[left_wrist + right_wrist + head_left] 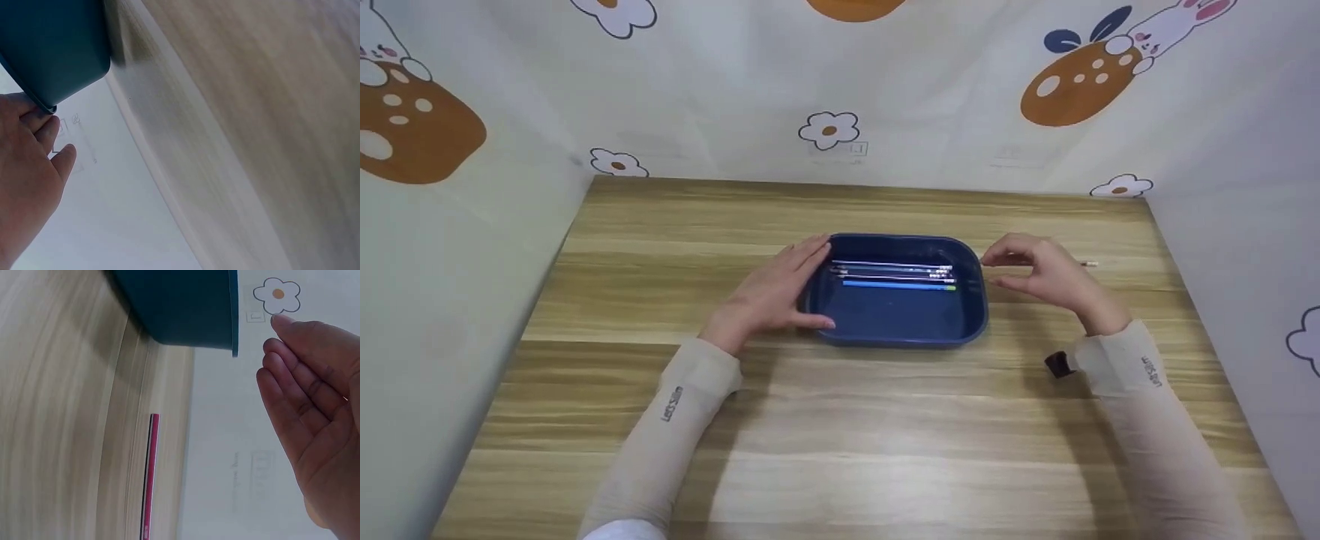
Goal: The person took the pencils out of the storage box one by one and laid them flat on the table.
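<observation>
One blue tray (892, 315), rounded corners, upright on the wood-grain tabletop (885, 420). Contents: several slim pencils (896, 271) side by side across its far half, the nearest a bright blue pencil (898, 286) with a greenish end. My left grip (775, 292): spread wide, fingers nearly straight against the tray's left rim, thumb at the near left corner. My right grip (1046, 274): loosely parted, holding nothing, just beside the tray's right end. One red pencil (149, 478), dark-striped, lying on the tabletop to the right of the tray, partly hidden by my right grip from above. Backdrop: pale patterned sheeting (720, 90).
</observation>
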Motion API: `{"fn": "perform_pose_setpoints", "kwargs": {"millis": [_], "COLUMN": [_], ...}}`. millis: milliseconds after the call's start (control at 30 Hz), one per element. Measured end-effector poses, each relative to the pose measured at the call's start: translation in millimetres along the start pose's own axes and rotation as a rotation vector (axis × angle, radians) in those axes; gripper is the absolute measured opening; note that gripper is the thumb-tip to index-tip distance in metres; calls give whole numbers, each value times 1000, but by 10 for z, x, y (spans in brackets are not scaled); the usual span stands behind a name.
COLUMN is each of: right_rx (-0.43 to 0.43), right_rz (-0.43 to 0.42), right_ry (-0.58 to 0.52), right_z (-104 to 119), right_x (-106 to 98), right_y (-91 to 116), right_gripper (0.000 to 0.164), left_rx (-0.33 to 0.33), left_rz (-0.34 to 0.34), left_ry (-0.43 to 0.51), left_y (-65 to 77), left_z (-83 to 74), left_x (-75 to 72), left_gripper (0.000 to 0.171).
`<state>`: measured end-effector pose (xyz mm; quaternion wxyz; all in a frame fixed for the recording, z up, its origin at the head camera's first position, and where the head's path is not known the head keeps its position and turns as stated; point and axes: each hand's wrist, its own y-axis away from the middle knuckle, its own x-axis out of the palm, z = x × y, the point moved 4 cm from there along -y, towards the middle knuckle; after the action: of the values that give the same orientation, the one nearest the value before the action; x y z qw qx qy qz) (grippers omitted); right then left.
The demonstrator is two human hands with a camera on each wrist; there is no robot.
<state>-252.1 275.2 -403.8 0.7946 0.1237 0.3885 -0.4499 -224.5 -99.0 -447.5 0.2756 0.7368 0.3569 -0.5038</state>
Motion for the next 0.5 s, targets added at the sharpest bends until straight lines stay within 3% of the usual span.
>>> {"fn": "perform_pose_setpoints", "kwargs": {"millis": [233, 500], "right_rx": [-9, -9], "right_rz": [25, 60], "right_ry": [-63, -53], "right_z": [119, 131], "right_x": [116, 253], "right_y": [-19, -53], "right_gripper": [24, 26], "left_rx": [23, 22], "left_rz": [-15, -18], "left_ry": [0, 5], "left_y": [-13, -7], "left_z": [-15, -13], "left_x": [-3, 1], "left_gripper": [120, 120]}}
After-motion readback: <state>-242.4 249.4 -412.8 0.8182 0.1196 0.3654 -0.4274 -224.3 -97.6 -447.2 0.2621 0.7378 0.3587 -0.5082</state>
